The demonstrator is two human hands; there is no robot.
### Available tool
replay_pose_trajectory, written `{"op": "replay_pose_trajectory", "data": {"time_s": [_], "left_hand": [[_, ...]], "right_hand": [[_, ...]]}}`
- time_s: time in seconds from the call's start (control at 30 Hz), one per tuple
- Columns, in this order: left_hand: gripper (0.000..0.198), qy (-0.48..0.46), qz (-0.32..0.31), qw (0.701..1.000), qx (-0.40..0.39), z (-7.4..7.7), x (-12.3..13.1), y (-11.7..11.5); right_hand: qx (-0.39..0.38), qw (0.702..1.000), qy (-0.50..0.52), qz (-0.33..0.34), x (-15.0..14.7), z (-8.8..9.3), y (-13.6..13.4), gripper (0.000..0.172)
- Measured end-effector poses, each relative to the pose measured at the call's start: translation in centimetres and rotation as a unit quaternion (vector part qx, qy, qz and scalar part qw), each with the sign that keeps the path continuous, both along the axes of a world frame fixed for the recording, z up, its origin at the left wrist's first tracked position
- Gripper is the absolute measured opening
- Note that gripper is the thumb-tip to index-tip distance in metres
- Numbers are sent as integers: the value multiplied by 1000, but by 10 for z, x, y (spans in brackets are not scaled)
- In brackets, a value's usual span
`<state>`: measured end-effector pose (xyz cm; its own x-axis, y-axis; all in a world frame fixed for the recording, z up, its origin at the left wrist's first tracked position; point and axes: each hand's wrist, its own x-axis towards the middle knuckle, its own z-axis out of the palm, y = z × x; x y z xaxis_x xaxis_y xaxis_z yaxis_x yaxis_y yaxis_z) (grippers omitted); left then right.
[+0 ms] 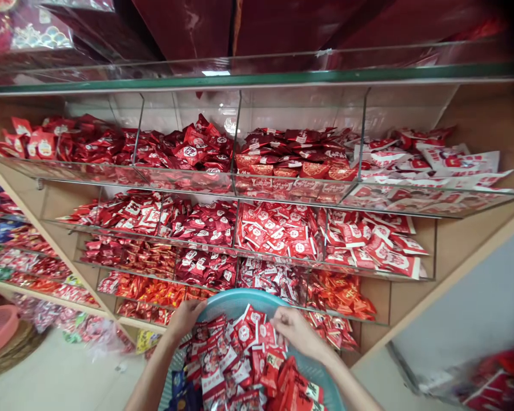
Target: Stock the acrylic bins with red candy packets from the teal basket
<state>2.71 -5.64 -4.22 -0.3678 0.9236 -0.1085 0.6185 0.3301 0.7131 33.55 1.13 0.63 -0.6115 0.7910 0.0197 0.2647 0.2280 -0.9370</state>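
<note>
Head camera view: a teal basket [257,293] full of small packets sits low in front of a shelf unit, tucked between the person's forearms. The left hand [185,321] is at the basket's far left edge, fingers closed over the rim and gripping it. The right hand [300,335] is over the right part of the load, fingers curled in against a red packet [263,332]; from where I stand I cannot tell whether they pinch it or just touch it. Most of the basket's load is red and white, with some dark blue packets [180,391] at the lower left and a red bunch with pale ends [297,391] at the lower right.

Just beyond, the glass-fronted shelves [291,193] rise in sloping rows, split by clear dividers and heaped with more packets, mainly red, some orange, and white-edged ones at the upper right. Dark red boxes [278,25] stand above the top glass. Over to the left, a pink basket [0,325] rests on something woven, near the pale floor [85,385].
</note>
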Motion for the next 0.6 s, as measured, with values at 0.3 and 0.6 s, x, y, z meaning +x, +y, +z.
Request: {"op": "replay_pose_trajectory", "data": {"time_s": [0.3,0.6], "left_hand": [[49,11,6,1000,3,-5,-1,1],[52,-20,16,1000,11,-5,-2,0]], "right_hand": [[9,991,-134,5,2,-32,-9,25],[323,931,-132,-107,-17,79,-6,25]]}}
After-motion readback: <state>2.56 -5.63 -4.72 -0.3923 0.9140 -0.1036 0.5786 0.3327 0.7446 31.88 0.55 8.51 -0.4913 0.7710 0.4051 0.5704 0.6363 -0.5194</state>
